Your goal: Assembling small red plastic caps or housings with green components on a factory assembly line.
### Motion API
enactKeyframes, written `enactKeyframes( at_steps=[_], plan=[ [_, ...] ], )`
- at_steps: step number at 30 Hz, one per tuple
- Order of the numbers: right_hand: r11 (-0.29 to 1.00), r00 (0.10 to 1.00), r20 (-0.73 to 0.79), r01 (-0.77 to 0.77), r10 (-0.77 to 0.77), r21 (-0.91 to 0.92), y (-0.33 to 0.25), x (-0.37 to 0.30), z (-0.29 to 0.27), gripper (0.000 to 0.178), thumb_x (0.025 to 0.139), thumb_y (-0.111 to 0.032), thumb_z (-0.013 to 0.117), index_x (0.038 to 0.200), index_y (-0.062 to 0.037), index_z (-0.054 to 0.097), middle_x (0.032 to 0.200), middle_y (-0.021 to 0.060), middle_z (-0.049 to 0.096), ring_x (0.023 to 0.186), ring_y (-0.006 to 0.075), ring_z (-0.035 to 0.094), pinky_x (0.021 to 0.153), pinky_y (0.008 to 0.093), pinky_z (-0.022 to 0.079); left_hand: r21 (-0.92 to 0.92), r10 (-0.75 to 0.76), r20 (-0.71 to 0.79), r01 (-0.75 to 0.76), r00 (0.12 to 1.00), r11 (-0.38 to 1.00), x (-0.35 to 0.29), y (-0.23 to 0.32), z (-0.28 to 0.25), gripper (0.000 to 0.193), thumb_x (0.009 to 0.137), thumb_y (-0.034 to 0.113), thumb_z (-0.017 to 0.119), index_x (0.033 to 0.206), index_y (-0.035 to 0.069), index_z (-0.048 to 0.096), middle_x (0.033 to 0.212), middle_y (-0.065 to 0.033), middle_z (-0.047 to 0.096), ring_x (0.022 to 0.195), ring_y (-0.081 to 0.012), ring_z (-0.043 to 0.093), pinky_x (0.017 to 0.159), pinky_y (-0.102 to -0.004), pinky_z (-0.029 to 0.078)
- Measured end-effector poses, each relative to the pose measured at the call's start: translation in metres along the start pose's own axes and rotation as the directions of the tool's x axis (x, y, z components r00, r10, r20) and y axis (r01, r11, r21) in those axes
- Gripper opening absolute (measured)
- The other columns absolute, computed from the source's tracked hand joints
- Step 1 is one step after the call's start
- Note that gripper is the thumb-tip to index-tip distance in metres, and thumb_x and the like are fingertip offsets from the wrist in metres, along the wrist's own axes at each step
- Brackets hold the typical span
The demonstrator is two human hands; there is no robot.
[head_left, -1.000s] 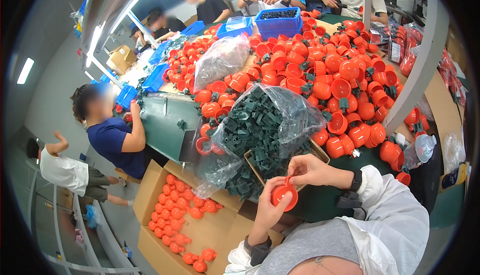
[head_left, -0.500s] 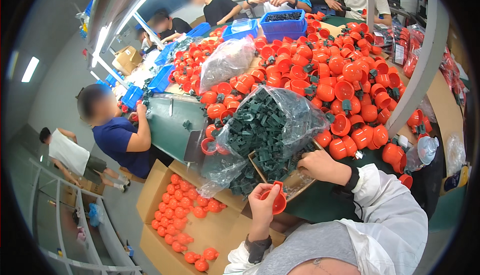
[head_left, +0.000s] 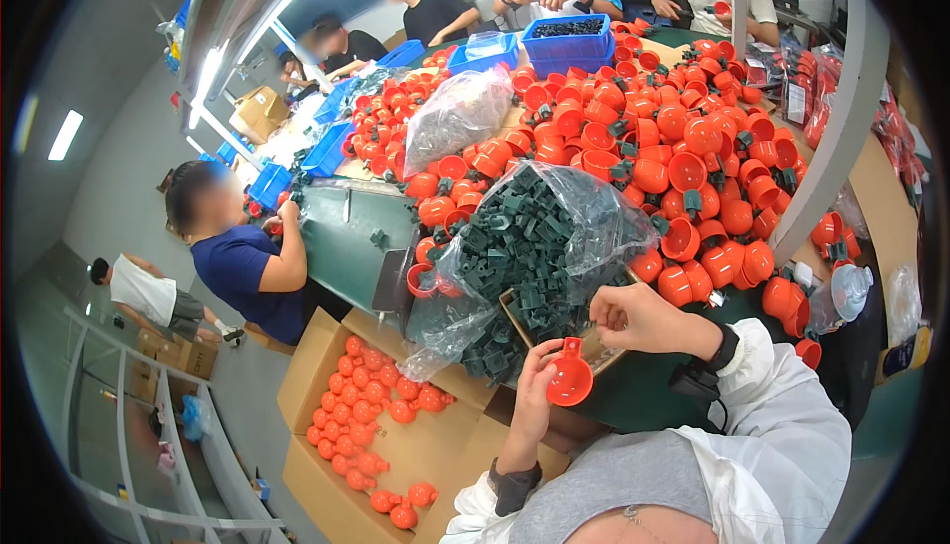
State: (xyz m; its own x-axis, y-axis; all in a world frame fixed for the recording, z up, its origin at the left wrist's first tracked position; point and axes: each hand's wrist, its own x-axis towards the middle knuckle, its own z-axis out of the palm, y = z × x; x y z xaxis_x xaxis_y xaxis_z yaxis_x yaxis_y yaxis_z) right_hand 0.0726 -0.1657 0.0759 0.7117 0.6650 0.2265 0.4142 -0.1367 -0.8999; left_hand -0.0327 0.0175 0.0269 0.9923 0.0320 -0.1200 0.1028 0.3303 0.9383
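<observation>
My left hand (head_left: 532, 396) grips a small red plastic cup (head_left: 571, 382) by its tabbed edge, the hollow side facing me. Just to the right, my right hand (head_left: 653, 320) hovers over a small open cardboard box (head_left: 606, 358), thumb and fingertips pinched together. Whatever lies between those fingertips is too small to make out. Beyond both hands, a clear plastic bag (head_left: 623, 232) lies spread open around a heap of dark green plastic clips (head_left: 524, 242), which spill down beside the small box.
A large pile of red cups (head_left: 683, 138) covers the far right of the table. At lower left stands an open carton (head_left: 435, 470) with several red cups inside. A white post (head_left: 841, 119) rises at right. Blue bins (head_left: 569, 47) and several people are beyond.
My left hand has turned the red cup so its hollow faces me and moved it slightly right and up. My right hand has lifted from the small box, fingers pinched.
</observation>
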Motion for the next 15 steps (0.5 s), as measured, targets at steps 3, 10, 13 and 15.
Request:
enactKeyframes(
  at_steps=[3, 10, 13, 15],
  plan=[
    [0.996, 0.997, 0.048, 0.059, -0.056, -0.071, -0.005, -0.002, 0.004, 0.011, 0.070, -0.002, 0.063, 0.080, 0.0003, 0.057, 0.072, 0.0075, 0.056, 0.063, 0.0171, 0.058, 0.059, 0.0270, 0.048, -0.016, -0.022, 0.012, 0.022, 1.000, 1.000, 0.000, 0.002, 0.005, 0.042, 0.086, 0.019, 0.040, 0.121, -0.003, 0.042, 0.113, -0.0142, 0.054, 0.100, -0.0180, 0.056, 0.086, -0.0288, 0.044],
    [0.955, 0.966, 0.009, 0.258, -0.260, -0.144, -0.001, -0.003, 0.024, 0.014, 0.072, -0.001, 0.063, 0.085, -0.0014, 0.061, 0.082, 0.0088, 0.054, 0.067, 0.0182, 0.058, 0.060, 0.0276, 0.048, -0.045, 0.063, -0.003, -0.063, 0.998, 0.997, -0.007, 0.003, 0.003, 0.034, 0.090, 0.011, 0.037, 0.120, -0.002, 0.046, 0.111, -0.0102, 0.056, 0.099, -0.0121, 0.054, 0.087, -0.0241, 0.042],
    [0.954, 0.963, 0.008, 0.269, -0.270, -0.133, -0.016, 0.014, 0.027, 0.018, 0.073, 0.000, 0.062, 0.091, -0.0018, 0.062, 0.081, 0.0094, 0.052, 0.065, 0.0186, 0.057, 0.059, 0.0284, 0.048, -0.080, 0.057, -0.071, -0.062, 0.996, 0.995, -0.007, -0.002, -0.003, 0.032, 0.090, 0.012, 0.038, 0.116, -0.002, 0.050, 0.109, -0.0089, 0.058, 0.097, -0.0119, 0.055, 0.086, -0.0237, 0.042],
    [0.923, 0.950, 0.083, 0.312, -0.301, -0.225, -0.030, 0.036, 0.034, 0.029, 0.075, 0.001, 0.058, 0.104, -0.0018, 0.058, 0.082, 0.0122, 0.051, 0.065, 0.0222, 0.057, 0.059, 0.0316, 0.048, -0.132, 0.041, -0.111, -0.055, 0.993, 0.990, -0.008, -0.004, -0.014, 0.032, 0.090, 0.012, 0.038, 0.115, -0.003, 0.050, 0.109, -0.0095, 0.058, 0.097, -0.0130, 0.056, 0.086, -0.0246, 0.042]
  ],
)
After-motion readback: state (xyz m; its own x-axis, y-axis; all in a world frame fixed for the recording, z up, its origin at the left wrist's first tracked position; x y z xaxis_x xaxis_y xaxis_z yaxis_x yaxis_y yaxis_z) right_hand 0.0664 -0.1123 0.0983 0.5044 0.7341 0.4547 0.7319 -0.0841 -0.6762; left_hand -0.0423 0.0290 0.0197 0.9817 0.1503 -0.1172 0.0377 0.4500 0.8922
